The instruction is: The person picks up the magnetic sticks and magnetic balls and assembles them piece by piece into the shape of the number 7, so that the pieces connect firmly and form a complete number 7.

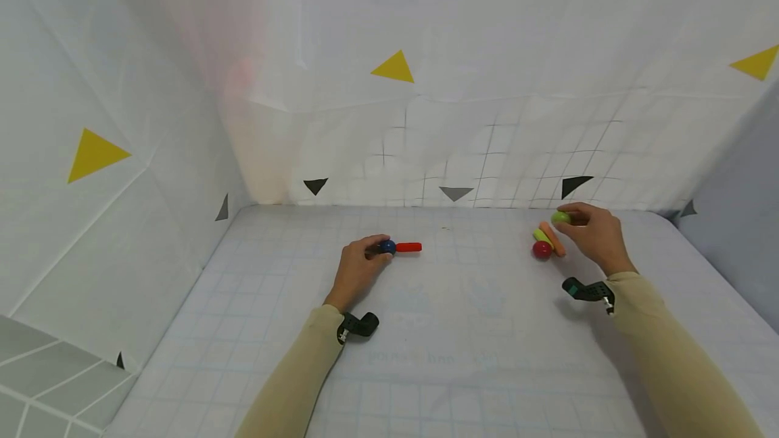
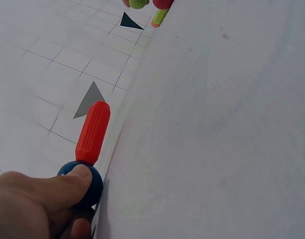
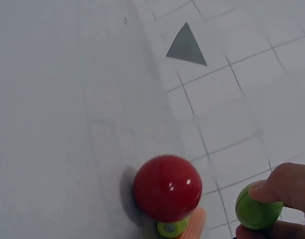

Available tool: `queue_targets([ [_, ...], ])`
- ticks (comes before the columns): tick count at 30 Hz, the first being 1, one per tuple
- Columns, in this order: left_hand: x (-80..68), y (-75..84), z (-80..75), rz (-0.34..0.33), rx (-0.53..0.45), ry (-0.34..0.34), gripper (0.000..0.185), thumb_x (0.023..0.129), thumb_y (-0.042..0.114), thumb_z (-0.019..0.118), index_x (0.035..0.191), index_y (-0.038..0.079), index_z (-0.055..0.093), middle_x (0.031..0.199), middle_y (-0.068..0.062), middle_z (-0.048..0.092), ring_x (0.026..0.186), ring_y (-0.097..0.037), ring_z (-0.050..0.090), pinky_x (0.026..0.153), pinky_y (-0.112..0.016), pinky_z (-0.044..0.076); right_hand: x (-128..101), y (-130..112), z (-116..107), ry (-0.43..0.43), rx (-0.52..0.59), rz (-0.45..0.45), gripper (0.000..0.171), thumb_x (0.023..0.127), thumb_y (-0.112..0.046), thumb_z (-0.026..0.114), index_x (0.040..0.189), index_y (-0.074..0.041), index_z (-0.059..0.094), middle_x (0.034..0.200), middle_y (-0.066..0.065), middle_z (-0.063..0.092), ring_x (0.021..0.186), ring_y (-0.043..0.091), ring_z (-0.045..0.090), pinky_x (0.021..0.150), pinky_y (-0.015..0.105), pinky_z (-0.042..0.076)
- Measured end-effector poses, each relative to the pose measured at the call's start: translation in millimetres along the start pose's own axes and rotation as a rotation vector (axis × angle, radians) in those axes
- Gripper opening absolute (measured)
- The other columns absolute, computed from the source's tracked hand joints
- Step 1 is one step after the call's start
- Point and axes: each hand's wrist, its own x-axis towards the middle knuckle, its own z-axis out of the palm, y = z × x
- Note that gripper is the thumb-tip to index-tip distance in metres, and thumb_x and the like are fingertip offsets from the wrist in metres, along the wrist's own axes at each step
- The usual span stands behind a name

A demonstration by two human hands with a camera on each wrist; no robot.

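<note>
My left hand (image 1: 359, 268) pinches a dark blue ball (image 1: 387, 247) that is joined to a red rod (image 1: 408, 247) lying on the grey mat (image 1: 462, 330); the left wrist view shows my thumb (image 2: 52, 186) over the blue ball (image 2: 82, 183) and the red rod (image 2: 93, 132) pointing away. My right hand (image 1: 593, 232) pinches a green ball (image 1: 560, 217) just above the mat. Beside it lie a red ball (image 1: 542, 249), a yellow-green rod (image 1: 543, 237) and an orange rod (image 1: 552, 238). The right wrist view shows the red ball (image 3: 167, 187) and the held green ball (image 3: 256, 211).
White sheet walls with yellow and dark triangles (image 1: 394, 67) close in the mat at the back and left. A grey panel (image 1: 739, 222) stands at the right. A black camera mount sits on each wrist (image 1: 359, 325).
</note>
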Motion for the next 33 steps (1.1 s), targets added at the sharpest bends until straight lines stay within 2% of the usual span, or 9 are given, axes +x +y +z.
queue_targets([
  [5,0.0,-0.6,-0.2,0.000,-0.002,-0.002,0.039,0.096,0.015,0.077,0.135,0.014,0.071,0.114,0.000,0.071,0.102,-0.018,0.063,0.095,-0.038,0.051,-2,-10,0,-0.004,0.042,0.000,0.039,0.100,-0.019,0.073,0.134,-0.002,0.066,0.123,0.029,0.067,0.119,0.048,0.058,0.093,0.065,0.044],
  [14,-1.0,-0.5,0.1,-0.008,-0.018,-0.005,0.038,0.096,0.015,0.077,0.134,0.015,0.071,0.117,0.002,0.071,0.103,-0.017,0.063,0.097,-0.037,0.051,-6,-28,1,-0.026,0.089,-0.009,0.044,0.099,-0.024,0.075,0.137,-0.004,0.065,0.125,0.026,0.067,0.118,0.044,0.060,0.086,0.052,0.049],
  [25,-0.8,-1.3,0.3,-0.017,-0.019,-0.011,0.038,0.097,0.016,0.076,0.135,0.015,0.071,0.119,0.003,0.072,0.105,-0.017,0.063,0.098,-0.039,0.050,-8,-40,6,-0.034,0.127,-0.035,0.042,0.100,-0.025,0.073,0.135,-0.005,0.067,0.125,0.025,0.068,0.118,0.043,0.062,0.096,0.060,0.049],
  [29,-1.2,-0.3,0.1,-0.015,-0.015,-0.010,0.038,0.097,0.016,0.076,0.135,0.015,0.071,0.119,0.004,0.072,0.105,-0.015,0.063,0.098,-0.038,0.050,-10,-48,9,-0.048,0.124,-0.033,0.044,0.100,-0.030,0.073,0.137,-0.006,0.066,0.124,0.023,0.068,0.118,0.042,0.061,0.079,0.047,0.054],
  [31,-1.5,0.3,0.1,-0.015,-0.015,-0.011,0.038,0.097,0.016,0.076,0.135,0.015,0.071,0.120,0.003,0.072,0.105,-0.015,0.063,0.099,-0.038,0.050,-10,-52,10,-0.057,0.130,-0.028,0.046,0.100,-0.032,0.073,0.138,-0.007,0.066,0.126,0.021,0.068,0.118,0.040,0.061,0.070,0.036,0.052],
  [33,-2.0,1.2,0.1,-0.014,-0.017,-0.014,0.038,0.097,0.016,0.075,0.135,0.015,0.071,0.121,0.003,0.072,0.106,-0.015,0.063,0.099,-0.039,0.050,-11,-56,12,-0.064,0.143,-0.029,0.046,0.100,-0.031,0.074,0.138,-0.008,0.065,0.127,0.021,0.067,0.116,0.039,0.062,0.061,0.030,0.051],
])
